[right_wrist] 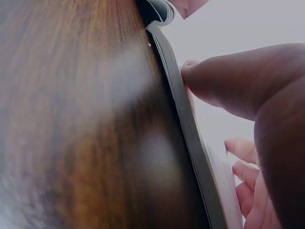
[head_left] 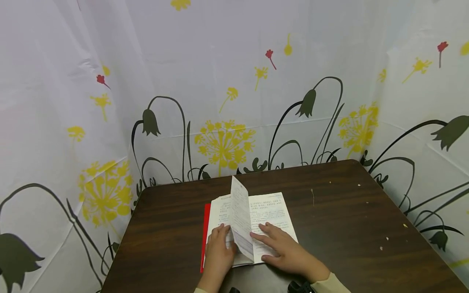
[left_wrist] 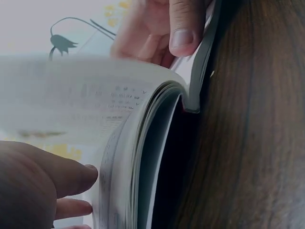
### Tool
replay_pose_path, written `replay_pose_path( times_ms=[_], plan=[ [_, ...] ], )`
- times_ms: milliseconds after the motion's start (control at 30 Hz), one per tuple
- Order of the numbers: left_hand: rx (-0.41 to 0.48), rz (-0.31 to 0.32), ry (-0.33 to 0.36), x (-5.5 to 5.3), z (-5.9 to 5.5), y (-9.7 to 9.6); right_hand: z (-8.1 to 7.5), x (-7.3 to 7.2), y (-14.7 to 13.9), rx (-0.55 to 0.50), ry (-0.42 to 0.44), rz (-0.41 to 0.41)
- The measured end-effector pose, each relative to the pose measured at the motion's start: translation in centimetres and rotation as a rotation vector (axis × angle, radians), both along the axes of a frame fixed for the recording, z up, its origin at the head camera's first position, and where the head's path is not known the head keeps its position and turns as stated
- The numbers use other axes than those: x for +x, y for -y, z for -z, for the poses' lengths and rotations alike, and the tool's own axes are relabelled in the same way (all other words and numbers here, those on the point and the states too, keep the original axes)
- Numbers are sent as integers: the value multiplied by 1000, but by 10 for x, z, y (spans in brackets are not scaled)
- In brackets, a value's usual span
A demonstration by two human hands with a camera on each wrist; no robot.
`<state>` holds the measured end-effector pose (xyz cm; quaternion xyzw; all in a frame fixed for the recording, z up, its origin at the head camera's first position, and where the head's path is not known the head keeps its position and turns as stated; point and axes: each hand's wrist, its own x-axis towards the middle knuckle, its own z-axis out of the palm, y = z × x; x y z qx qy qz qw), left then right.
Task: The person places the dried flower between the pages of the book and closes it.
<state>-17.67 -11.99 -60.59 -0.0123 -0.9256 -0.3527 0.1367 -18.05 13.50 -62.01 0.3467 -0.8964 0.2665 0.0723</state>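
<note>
An open book (head_left: 272,211) with printed pages lies on the table, a strip of red cover (head_left: 206,228) showing along its left side. One leaf (head_left: 239,207) stands up near the spine, between the two hands. My left hand (head_left: 218,248) rests on the left page, its thumb (left_wrist: 76,179) extended beside the curving pages in the left wrist view. On the right page lies my right hand (head_left: 280,248) with fingers spread, the index fingertip close to the foot of the raised leaf. Its thumb (right_wrist: 228,78) is over the page edge in the right wrist view.
The dark wooden table (head_left: 165,236) extends around the book, with small light specks on its right part. Behind it hangs a white curtain (head_left: 205,49) printed with yellow, red and dark green flowers. A black wrist device (head_left: 300,287) shows at the bottom edge.
</note>
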Motion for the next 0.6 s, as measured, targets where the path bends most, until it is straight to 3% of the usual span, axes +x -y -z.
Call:
replay_pose_path(
  times_ms=[67,200,267,333,400,467,567,600],
  plan=[
    [51,-11,-24,-1,0,3,-1,1,1,14,22,4],
    [242,-47,-41,-5,-5,8,-2,0,2,49,79,10],
    [408,-53,-37,-7,-10,10,-2,0,1,65,104,13],
    [571,-54,-80,-6,-17,11,-2,-1,0,75,127,12],
    [684,-45,-201,-4,-23,11,-2,-2,0,83,134,6],
    [723,-24,-374,-2,-27,12,-2,-2,-1,87,127,-12],
    [602,-16,-657,1,-30,13,0,-3,-2,103,98,-43],
    [561,-9,-721,1,-30,14,1,-3,-1,108,86,-49]
  ],
)
